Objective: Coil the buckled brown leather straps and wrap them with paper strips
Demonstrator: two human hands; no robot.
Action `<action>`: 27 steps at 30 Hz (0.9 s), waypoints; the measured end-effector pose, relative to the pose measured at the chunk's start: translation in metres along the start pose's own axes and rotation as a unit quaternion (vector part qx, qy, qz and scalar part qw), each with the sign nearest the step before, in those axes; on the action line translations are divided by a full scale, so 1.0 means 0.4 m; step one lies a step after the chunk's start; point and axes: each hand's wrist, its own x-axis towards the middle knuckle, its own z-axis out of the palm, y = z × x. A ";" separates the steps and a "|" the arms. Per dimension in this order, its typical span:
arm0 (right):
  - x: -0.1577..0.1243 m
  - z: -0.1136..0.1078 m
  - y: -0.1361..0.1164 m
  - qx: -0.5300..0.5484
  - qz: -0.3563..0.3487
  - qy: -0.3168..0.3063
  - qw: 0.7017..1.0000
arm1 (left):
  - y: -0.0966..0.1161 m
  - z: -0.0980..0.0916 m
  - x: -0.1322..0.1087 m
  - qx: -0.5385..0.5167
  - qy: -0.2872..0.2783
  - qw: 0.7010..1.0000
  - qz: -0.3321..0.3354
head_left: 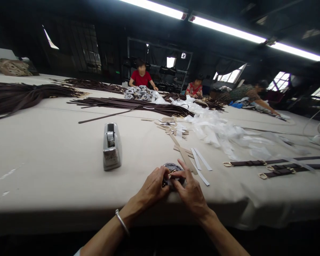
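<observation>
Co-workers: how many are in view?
3: one in a red shirt across the table, one in a patterned red top farther right, one leaning at far right. Others may be hidden.

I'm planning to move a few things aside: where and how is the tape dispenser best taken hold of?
Probably grip the tape dispenser by its two long side walls, coming from above with the left hand, the nearer one. It stands upright and narrow, its side walls unobstructed, while a roll sits open in its top. That hand is busy at the coiled bundle now.

Left fingers [163, 171] beside right fingers [187, 171]
</observation>
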 end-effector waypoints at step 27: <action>0.070 -0.158 -0.122 -0.109 -0.175 -0.145 0.968 | 0.135 -0.036 0.027 -0.396 -0.059 0.898 -0.183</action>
